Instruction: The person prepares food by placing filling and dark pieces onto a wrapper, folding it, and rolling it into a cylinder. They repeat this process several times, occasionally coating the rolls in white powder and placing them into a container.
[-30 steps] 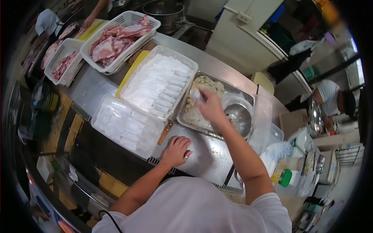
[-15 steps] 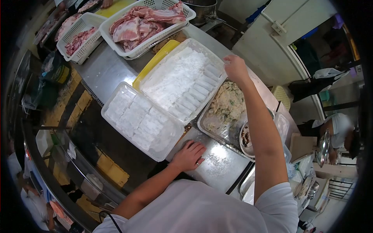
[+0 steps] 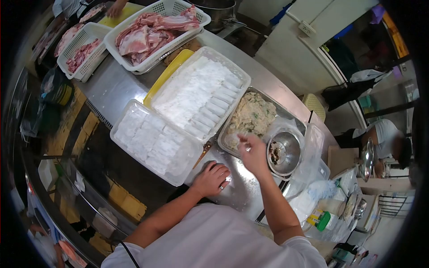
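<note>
My right hand [image 3: 253, 154] is over the near edge of a metal tray [image 3: 227, 144], its bent fingers smeared by motion. In that tray lies a pale minced mixture with green bits [image 3: 255, 112]. A steel bowl [image 3: 291, 154] with dark bits inside sits just right of the hand. My left hand [image 3: 212, 179], with a ring on one finger, rests on the steel table [image 3: 232, 190], fingers apart and slightly bent. Ahead of it stands a clear plastic container [image 3: 192, 161] of white-powdered pieces. Beyond is a larger container [image 3: 243, 76] with white powder and a row of powdered rolls.
A yellow board [image 3: 156, 87] lies under the larger container. White baskets of raw meat [image 3: 134, 42] stand at the far end, where another person's hand [image 3: 117, 9] shows. A pot [image 3: 214, 13] is behind. Plastic bags and a green-lidded tub [image 3: 319, 219] lie right.
My right hand has come back from the far right corner of the larger container to the near edge of the mixture tray. My left hand stays on the table. The view has shifted slightly.
</note>
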